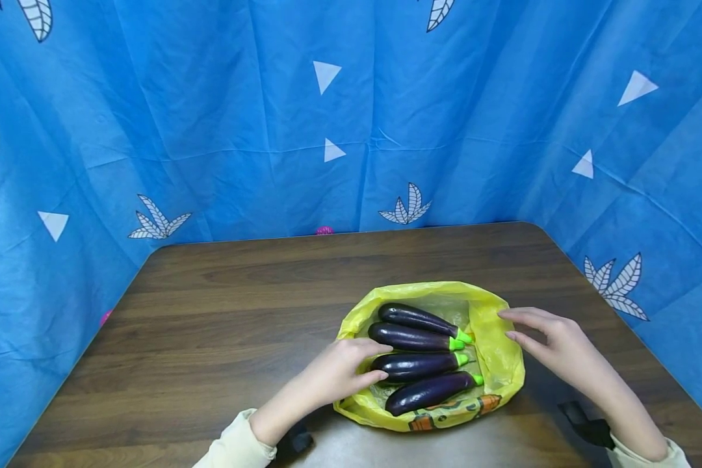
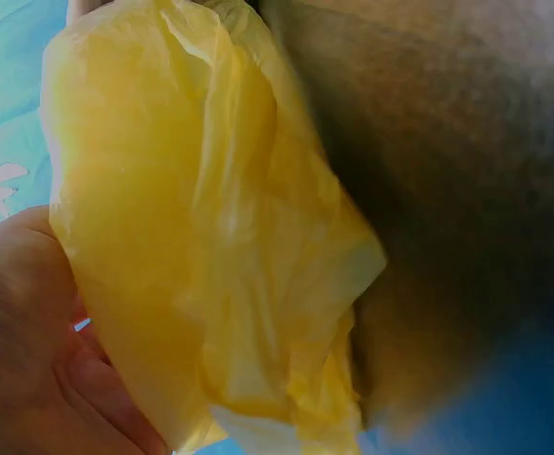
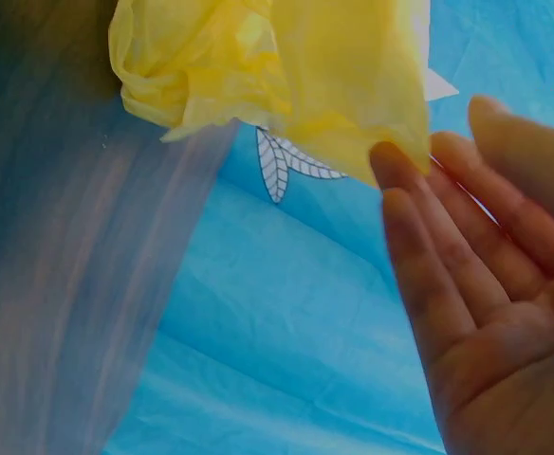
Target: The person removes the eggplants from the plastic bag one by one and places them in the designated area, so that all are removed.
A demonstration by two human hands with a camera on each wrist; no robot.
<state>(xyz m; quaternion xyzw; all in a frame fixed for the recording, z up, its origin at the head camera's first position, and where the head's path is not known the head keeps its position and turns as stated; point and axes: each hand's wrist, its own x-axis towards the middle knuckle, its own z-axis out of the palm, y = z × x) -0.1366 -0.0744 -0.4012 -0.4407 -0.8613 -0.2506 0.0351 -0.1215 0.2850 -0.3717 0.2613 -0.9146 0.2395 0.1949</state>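
Toward five o'clock in the head view, a yellow bag (image 1: 497, 348) sits wide-mouthed on the table (image 1: 210, 338), four eggplants (image 1: 424, 366) lying side by side inside, stems toward three o'clock. At the bag's nine o'clock, the left hand (image 1: 348, 364) reaches over the rim, fingers loosely extended; whether it touches an eggplant I cannot tell. At two o'clock, the right hand (image 1: 561, 341) has relaxed, nearly straight fingers by the rim. Thin plastic probably folds easily, so light, even fingertip pressure would suit it best.
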